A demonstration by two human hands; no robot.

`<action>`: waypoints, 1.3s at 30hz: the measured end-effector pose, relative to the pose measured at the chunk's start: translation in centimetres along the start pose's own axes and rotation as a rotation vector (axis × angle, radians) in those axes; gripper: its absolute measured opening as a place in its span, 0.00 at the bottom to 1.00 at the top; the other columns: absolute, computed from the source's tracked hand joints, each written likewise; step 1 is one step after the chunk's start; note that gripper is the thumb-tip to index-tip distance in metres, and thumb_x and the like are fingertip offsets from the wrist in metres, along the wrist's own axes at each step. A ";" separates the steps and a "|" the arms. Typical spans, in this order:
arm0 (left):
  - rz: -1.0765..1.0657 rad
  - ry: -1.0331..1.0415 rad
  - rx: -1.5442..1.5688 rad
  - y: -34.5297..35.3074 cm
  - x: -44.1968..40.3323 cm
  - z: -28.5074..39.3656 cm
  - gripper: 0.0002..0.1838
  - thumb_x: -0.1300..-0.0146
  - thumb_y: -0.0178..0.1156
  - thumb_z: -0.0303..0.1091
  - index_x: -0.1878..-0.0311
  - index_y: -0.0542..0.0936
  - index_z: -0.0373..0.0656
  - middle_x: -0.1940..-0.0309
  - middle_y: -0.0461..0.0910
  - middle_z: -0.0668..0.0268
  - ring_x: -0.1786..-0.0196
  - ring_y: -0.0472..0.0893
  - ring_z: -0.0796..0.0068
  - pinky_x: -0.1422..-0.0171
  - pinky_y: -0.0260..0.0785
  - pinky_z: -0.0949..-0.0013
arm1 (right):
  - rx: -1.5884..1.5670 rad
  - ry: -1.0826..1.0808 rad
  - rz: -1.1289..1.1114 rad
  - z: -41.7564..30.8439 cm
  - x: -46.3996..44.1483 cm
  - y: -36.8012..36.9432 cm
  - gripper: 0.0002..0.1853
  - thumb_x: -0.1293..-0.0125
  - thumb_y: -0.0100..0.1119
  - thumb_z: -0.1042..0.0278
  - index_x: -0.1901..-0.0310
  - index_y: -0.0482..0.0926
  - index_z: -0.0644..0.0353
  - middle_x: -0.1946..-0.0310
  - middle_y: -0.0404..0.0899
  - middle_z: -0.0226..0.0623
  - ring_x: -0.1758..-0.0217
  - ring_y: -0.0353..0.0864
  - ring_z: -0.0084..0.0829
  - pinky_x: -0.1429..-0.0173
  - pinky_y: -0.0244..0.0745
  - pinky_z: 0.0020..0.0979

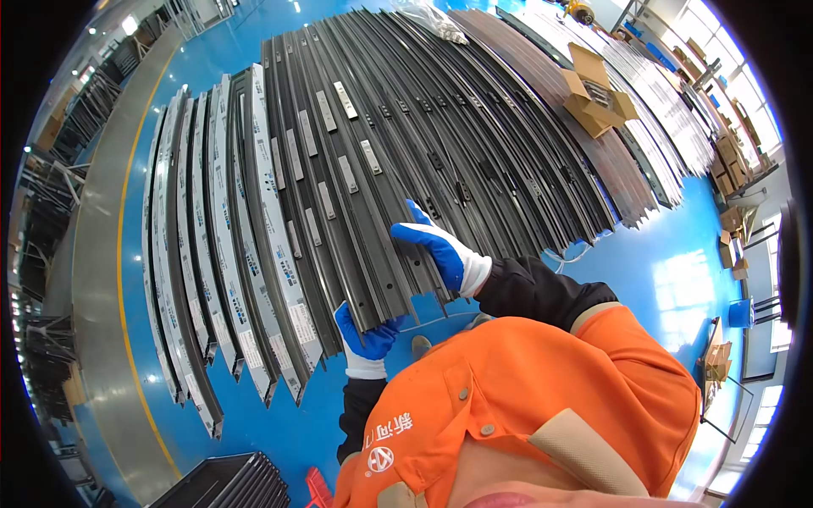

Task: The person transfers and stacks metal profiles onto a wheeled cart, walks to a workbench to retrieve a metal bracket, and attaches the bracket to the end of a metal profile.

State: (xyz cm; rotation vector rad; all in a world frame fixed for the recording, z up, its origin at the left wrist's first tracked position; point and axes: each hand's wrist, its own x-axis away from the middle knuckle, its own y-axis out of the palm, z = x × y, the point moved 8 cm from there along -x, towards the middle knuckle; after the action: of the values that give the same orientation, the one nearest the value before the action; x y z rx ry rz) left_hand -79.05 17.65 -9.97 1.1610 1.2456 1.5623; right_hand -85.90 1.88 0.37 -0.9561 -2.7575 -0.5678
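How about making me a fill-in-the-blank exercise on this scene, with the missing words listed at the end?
1. At the near ends of the dark strips, the left hand appears lower in the picture than the ____ hand.
2. The gloves on both hands are coloured white and ____.
3. The front of the person's jacket is mostly ____.
4. The open box at the upper right is made of ____.

Missing words: right; blue; orange; cardboard.
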 end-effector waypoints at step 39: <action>-0.117 -0.220 0.041 16.1 -10.1 -45.5 0.37 0.36 0.56 0.64 0.32 0.65 0.51 0.38 0.74 0.58 0.40 0.79 0.58 0.37 0.76 0.54 | 0.178 0.333 -0.250 -14.4 18.9 -38.2 0.41 0.35 0.60 0.64 0.24 0.50 0.55 0.32 0.61 0.43 0.35 0.69 0.38 0.29 0.64 0.37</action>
State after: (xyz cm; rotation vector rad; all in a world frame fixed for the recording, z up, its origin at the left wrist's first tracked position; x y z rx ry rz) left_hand -121.20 -5.91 -0.02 1.2282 1.1813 1.2913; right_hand -123.97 -20.98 7.41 -0.4352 -2.5825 -0.4581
